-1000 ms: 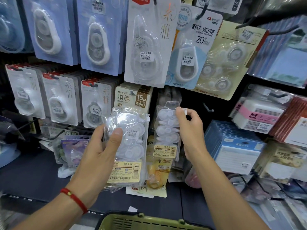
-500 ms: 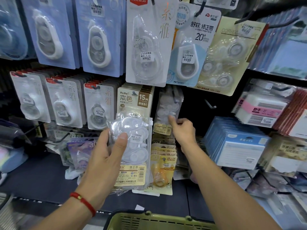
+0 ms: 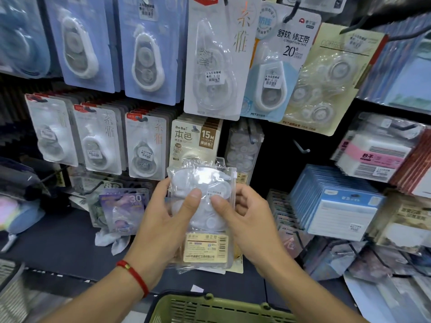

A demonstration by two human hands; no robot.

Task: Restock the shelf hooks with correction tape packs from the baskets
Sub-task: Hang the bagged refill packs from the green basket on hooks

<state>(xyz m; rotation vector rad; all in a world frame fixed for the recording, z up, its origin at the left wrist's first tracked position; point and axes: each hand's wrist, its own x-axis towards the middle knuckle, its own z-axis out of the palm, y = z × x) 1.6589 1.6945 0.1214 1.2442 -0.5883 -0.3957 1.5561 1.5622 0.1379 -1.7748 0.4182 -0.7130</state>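
Both hands on the stack of clear correction tape packs [image 3: 205,206] held above the green basket [image 3: 210,308], left hand [image 3: 163,220] and right hand [image 3: 247,220] thumbs pinching its front — slick bags, likely to slide apart and drop while peeling one off for the hook [image 3: 302,148].

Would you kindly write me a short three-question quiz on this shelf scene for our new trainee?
1. True or false: both hands hold the clear correction tape pack.
2. Which wrist wears the red bracelet: A left, B right?
3. Fill in: the basket at the bottom edge is ____ in colour.

Key: 1 true, the left hand and right hand both grip it; 2 A; 3 green.
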